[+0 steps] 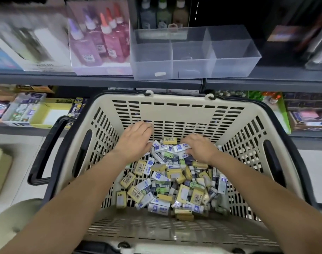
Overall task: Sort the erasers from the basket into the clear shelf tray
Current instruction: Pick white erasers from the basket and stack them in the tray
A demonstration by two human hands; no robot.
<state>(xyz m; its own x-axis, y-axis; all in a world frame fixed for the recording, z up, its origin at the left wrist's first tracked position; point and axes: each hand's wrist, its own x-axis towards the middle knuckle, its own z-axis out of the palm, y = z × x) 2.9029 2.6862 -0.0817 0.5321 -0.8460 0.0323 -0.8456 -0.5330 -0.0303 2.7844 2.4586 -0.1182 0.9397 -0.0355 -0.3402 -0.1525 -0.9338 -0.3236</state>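
A beige slotted basket (pixel 176 110) holds a heap of several wrapped erasers (pixel 167 182), yellow ones and white ones with blue labels. Both my hands are down in the far part of the heap. My left hand (pixel 136 138) lies palm down over the erasers, its fingertips hidden against the pile. My right hand (pixel 198 145) curls its fingers round a white and blue eraser (pixel 181 147). Above the basket, the clear shelf tray (pixel 193 70) stands on the dark shelf, split into compartments with nothing visible in them.
Left of the tray stands a clear box of glitter glue bottles (pixel 101 41). A dark grey shelf edge (pixel 101 80) runs across just over the basket's far rim. Black basket handles (pixel 46 153) hang at both sides. Lower shelves hold boxed stationery (pixel 28 110).
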